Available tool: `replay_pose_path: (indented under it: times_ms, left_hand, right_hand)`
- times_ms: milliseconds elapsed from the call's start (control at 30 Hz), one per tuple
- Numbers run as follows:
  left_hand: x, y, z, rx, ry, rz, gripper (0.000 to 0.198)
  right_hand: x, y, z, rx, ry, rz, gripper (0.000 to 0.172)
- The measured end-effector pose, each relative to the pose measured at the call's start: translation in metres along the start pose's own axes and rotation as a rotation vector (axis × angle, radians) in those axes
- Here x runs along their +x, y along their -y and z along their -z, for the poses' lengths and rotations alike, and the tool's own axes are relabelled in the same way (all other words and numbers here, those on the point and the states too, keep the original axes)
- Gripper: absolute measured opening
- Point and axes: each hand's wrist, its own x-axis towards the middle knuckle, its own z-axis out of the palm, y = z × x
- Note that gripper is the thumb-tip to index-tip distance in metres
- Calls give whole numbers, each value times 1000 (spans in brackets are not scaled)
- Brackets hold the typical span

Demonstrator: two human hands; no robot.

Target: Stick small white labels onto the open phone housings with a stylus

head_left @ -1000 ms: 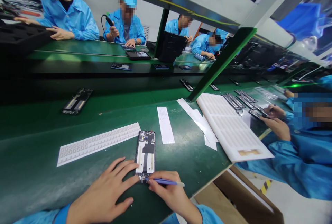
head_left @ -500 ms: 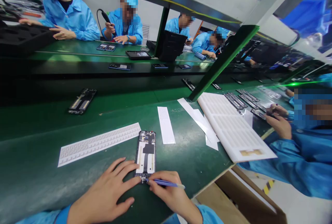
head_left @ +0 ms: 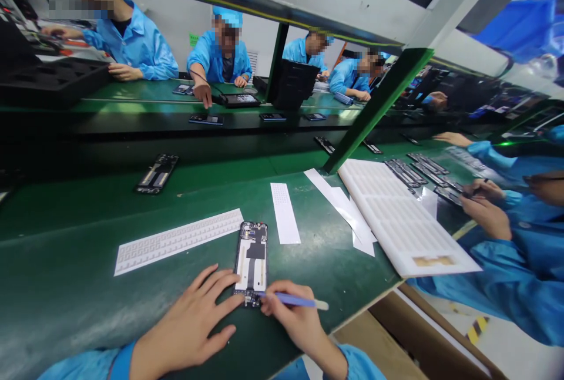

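1. Counted: one opened phone (head_left: 251, 259), flat near the near right edge of the green surface (head_left: 339, 251).
2. Counted: two hands. Left hand (head_left: 189, 316): fingers spread, two fingertips on the phone's left edge. Right hand (head_left: 294, 312): fingers pinching one slim purple tool (head_left: 304, 301), tip by the phone's lower right corner.
3. Counted: one patterned sheet (head_left: 178, 241), right end at the phone's upper left corner; one narrow sheet (head_left: 285, 214); at least two overlapping white strips (head_left: 324, 189); one white tray (head_left: 399, 215) along the surface's right edge.
4. Noted since the earlier view: tool tip shifted rightward from the middle of the phone's lower edge; across the bench, a co-worker's hand (head_left: 203, 96) lowered to a phone on the ledge (head_left: 206, 120).
5. Observed in the room: one slanted green post (head_left: 379, 113); several blue-clad co-workers.
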Motion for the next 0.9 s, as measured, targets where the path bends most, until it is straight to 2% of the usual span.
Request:
replay_pose_path:
  times_ms: [133,233,300,433,533,600,667,800,900]
  left_hand:
    - [9,-28,-16,57,-125,158,55]
    - [30,-51,-30,117,-139,211,59]
    - [47,-60,-40,172,-125,233,53]
    - [75,-63,-51,228,-91,324,38]
    - [101,-55,-40,206,-75,464,24]
    - [126,-41,-23,200,-101,570,17]
    - [157,-17,-3,201,-142,640,17]
    - [210,55,28,228,-211,753,25]
    - [224,105,41,209,-218,794,25]
  right_hand:
    - [24,0,21,97,-221,-22,24]
    - [64,-4,43,25,-241,20,27]
    - [97,-11,54,-45,-257,53,29]
    - [150,-32,64,-88,-367,27,38]
    - [159,-39,68,-54,-438,6,39]
    - [154,-38,70,-58,-493,37,38]
    - [147,-34,73,-80,-532,51,38]
    - [142,-28,74,-148,-511,4,37]
    - [144,-26,75,-205,-457,-27,37]
